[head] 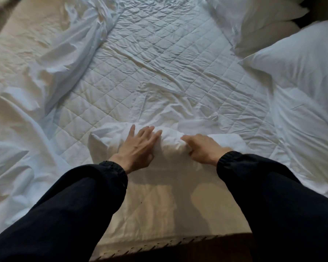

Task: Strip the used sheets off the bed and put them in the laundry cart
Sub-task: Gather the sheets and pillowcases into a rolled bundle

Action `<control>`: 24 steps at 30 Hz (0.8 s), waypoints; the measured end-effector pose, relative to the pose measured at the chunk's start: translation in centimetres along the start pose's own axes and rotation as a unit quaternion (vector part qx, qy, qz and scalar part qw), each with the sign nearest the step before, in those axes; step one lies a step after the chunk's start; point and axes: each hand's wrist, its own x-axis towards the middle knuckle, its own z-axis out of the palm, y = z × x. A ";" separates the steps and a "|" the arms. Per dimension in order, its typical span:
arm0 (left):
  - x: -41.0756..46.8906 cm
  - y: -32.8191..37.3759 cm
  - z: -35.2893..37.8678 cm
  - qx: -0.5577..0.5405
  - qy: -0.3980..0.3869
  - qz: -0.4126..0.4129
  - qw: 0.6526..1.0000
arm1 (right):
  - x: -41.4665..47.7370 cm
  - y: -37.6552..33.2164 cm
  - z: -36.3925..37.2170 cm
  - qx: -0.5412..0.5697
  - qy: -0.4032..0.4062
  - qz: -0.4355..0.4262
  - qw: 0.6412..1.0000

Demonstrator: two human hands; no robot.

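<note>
A white sheet [170, 146] lies bunched in a roll near the bed's front edge, over the quilted mattress pad [150, 59]. My left hand [138, 148] rests flat on the roll with its fingers straight. To its right, my right hand [201, 148] grips the same bunched fabric, fingers curled into it. More loose sheet [64, 53] is crumpled across the left side of the bed and runs down to the lower left. Both arms are in dark sleeves. No laundry cart is in view.
Two white pillows [295, 59] lie at the upper right, one [254, 19] behind the other. The mattress edge [159, 244] runs along the bottom, with dark floor below it. White bedding [307, 138] covers the right side.
</note>
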 end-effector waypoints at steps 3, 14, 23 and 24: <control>3.6 -2.0 -0.3 0.019 0.098 -0.001 0.995 | 3.2 2.1 -3.0 -0.006 0.015 0.039 0.999; 11.0 -4.5 2.6 0.016 0.088 -0.003 0.996 | 11.4 3.9 -2.7 -0.016 0.203 0.178 0.963; 16.3 -5.9 5.6 0.016 -0.097 -0.085 0.992 | 13.1 5.9 4.5 -0.127 0.074 0.086 0.985; 16.4 -5.7 5.7 0.022 -0.093 -0.086 0.992 | 13.5 6.3 4.3 -0.127 0.062 0.086 0.986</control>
